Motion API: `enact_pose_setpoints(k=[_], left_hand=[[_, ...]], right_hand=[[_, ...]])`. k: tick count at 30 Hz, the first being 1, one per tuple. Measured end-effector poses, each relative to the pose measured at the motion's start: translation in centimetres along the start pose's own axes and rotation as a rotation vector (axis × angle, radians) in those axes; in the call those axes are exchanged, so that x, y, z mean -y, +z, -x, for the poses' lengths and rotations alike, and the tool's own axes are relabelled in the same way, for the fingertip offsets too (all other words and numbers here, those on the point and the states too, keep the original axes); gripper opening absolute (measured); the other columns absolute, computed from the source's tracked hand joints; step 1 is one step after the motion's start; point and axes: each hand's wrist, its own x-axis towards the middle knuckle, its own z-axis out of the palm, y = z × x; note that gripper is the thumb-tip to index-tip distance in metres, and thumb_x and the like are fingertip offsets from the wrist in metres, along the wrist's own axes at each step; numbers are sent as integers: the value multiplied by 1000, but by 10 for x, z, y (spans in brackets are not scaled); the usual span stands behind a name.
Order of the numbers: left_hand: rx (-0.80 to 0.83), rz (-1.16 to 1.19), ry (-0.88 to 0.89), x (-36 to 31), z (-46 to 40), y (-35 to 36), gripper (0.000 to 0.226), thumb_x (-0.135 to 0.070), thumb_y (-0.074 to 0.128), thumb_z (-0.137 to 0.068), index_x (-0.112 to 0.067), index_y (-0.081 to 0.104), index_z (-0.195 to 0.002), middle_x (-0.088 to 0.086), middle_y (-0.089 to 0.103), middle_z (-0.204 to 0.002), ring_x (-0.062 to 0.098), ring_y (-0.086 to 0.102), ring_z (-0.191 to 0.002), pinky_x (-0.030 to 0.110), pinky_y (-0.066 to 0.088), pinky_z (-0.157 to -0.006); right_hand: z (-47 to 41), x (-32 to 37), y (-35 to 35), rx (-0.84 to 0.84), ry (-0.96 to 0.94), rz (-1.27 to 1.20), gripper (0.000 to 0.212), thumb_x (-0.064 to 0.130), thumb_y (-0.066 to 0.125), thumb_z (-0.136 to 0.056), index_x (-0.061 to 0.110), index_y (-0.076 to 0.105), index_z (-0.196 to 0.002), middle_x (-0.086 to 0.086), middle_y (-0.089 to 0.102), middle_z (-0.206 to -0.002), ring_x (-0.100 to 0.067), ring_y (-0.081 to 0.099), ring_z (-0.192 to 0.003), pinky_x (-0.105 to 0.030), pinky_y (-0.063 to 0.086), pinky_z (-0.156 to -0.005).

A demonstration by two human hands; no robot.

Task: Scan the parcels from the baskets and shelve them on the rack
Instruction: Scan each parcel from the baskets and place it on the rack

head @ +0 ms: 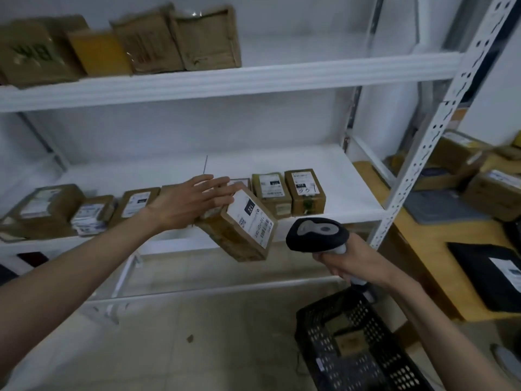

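**Holding a tilted parcel at the shelf edge: a drop is the main risk**

Gripping the cardboard parcel [242, 221] from above, the left hand [187, 203] has its fingers spread over the top edge, and the box hangs tilted in front of the middle shelf [324, 221], label up. The right hand [346, 259] is wrapped tight round the scanner [317, 234], just beside it. With so loose a hold the parcel could slip and fall to the floor beside the black basket [352, 348], or knock its neighbours as it goes in
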Motion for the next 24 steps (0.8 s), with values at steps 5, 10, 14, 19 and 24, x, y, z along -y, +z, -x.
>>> enact_pose_setpoints(k=[5,10,14,19,24], left_hand=[[13,-49,-65,10,10,-19,129,-43,79,-80,-30,-27,-154,-2,-20,-168,20,-20,-153,38,-11,-126],[-86,-24,-104,24,8,-39,127,-15,80,-81,-34,-22,-155,-7,-20,-167,14,-22,-152,40,13,-123],[-122,-8,-136,32,6,-46,107,-11,84,-76,-30,16,-156,-8,-19,-167,12,-20,-152,41,17,-121],[-149,11,-161,33,7,-57,95,-12,84,-76,-24,26,-151,-7,-15,-168,12,-17,-152,42,25,-119],[-209,70,-154,26,5,-78,96,-8,90,-68,-20,33,-145,-1,10,-168,29,42,-143,48,46,-109]], right_hand=[[-17,12,-10,-4,-50,86,12,26,76,-90,22,68,-81,-6,66,-58,-22,59,-51,-39,49,-56],[-28,21,-24,8,-98,110,14,27,76,-88,16,69,-83,-4,64,-57,-20,55,-49,-30,45,-48],[-35,28,-36,19,-146,106,32,22,74,-90,42,66,-66,0,60,-50,-13,50,-40,-24,42,-45],[-42,27,-46,-29,-156,83,26,25,74,-90,11,67,-69,-6,62,-51,-16,51,-41,-19,41,-44],[-49,22,-50,-14,-182,52,31,34,72,-91,18,66,-66,-4,60,-48,-18,51,-41,-27,45,-48]])
